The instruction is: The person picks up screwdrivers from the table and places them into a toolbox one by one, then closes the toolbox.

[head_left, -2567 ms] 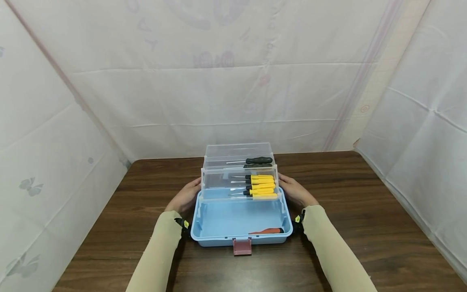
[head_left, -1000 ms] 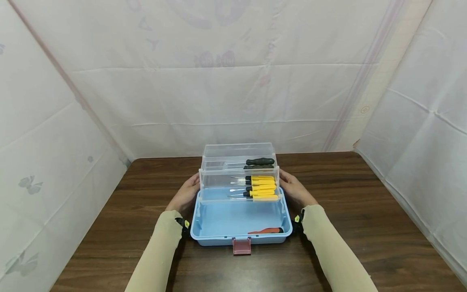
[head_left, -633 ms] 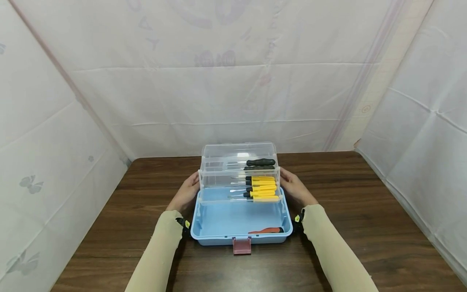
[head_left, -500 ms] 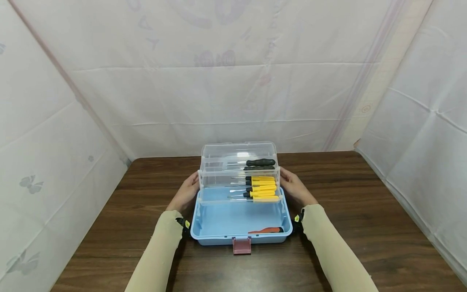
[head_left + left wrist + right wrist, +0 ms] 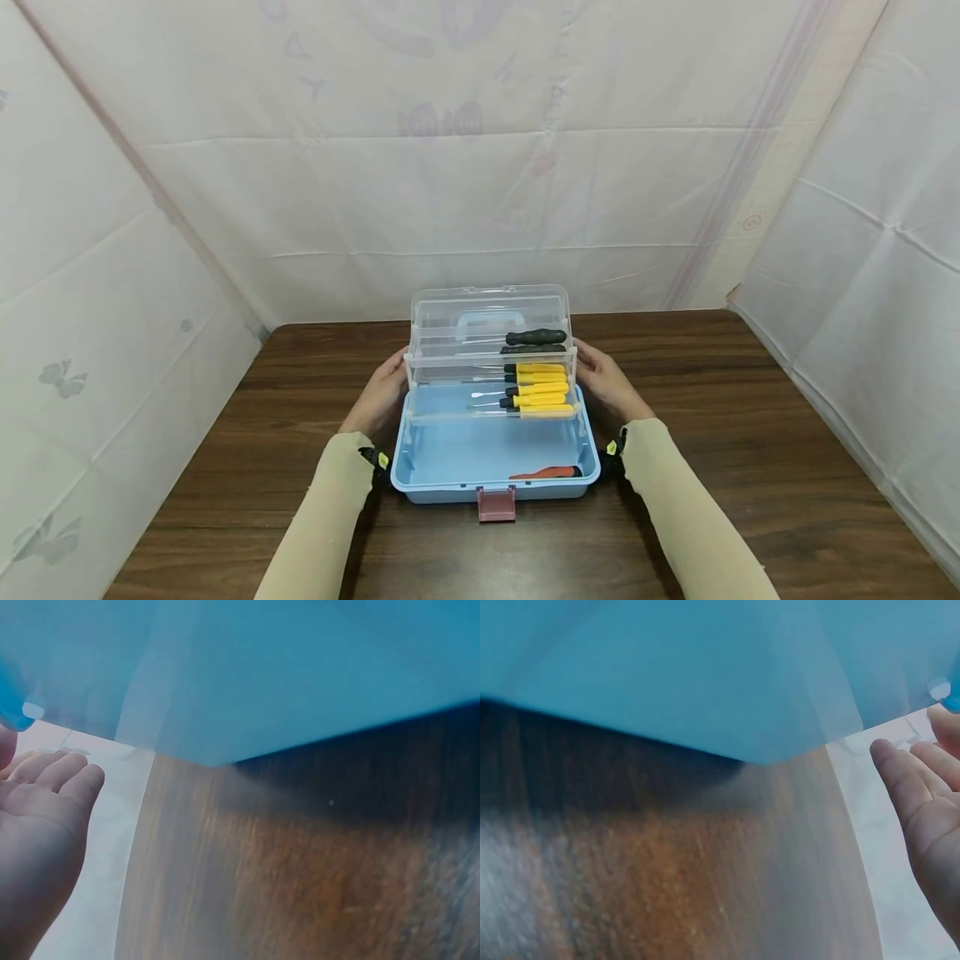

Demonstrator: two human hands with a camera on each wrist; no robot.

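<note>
Clear plastic trays (image 5: 491, 358) are folding nearer over the smooth blue box (image 5: 450, 454). Left hand (image 5: 380, 400) and right hand (image 5: 606, 390) are pressing the tray ends with released, straight fingers.

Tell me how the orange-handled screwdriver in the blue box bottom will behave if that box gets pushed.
The orange-handled screwdriver lies loose along the front wall of the blue box, so it would probably slide or roll a little. Its rounded handle suggests rolling. It looks rigid and small, likely light, and the box walls should contain it.
</note>
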